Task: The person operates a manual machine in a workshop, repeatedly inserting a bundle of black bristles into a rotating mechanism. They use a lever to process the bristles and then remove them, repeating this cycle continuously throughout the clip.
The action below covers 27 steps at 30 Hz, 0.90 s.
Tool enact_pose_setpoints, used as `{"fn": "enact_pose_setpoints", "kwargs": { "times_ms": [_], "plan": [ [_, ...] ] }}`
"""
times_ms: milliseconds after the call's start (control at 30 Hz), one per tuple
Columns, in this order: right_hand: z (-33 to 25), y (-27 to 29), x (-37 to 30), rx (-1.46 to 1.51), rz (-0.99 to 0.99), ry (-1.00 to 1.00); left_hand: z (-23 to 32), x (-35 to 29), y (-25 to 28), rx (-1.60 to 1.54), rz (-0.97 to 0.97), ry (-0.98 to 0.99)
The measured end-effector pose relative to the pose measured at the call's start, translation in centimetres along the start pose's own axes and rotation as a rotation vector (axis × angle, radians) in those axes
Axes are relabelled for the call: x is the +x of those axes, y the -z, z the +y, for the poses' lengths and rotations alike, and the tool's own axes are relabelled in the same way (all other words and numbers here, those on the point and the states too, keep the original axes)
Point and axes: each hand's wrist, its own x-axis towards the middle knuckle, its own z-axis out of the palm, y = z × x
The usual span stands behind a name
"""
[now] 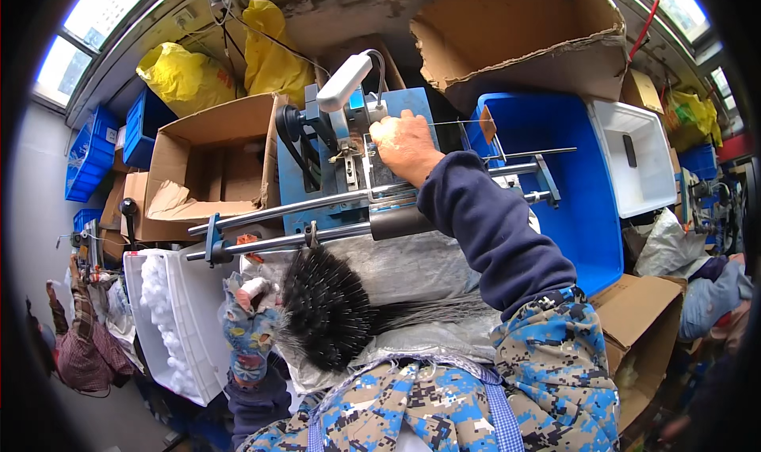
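My right hand [406, 144], bare, reaches to the bench machine [349, 167] below a white lamp head. Its fingers are curled down on the machine's working part, and what they grip is hidden under them. By the left end of the machine's rails, my left hand [252, 313], in a patterned glove with the fingertips bare, is closed; I cannot make out what is between its fingers. Beside it lies a thick bundle of thin dark wire-like strands [326, 309], their ends toward the left hand and their lengths trailing right across a whitish sack [428, 337] on my lap.
Two steel rails [301, 208] cross in front of the machine. A blue bin [583, 238] and a white tub [634, 163] stand right. Cardboard boxes [519, 40] are behind. A white crate [190, 325] with white fluffy pieces is left. Other people sit at both sides.
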Motion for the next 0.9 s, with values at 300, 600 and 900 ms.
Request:
{"fn": "enact_pose_setpoints", "kwargs": {
  "times_ms": [300,600,900],
  "plan": [
    [0.6,-1.1,0.5,0.063,0.002,-0.045,7.6,1.4,4.3,-0.699,0.094,-0.491],
    [1.2,1.2,-5.2,0.04,0.117,-0.106,1.3,0.7,6.9,-1.073,-0.008,-0.079],
    [-0.4,1.3,-4.8,0.125,-0.009,-0.204,2.3,2.1,2.3,-0.935,-0.098,-0.114]
  ]
}}
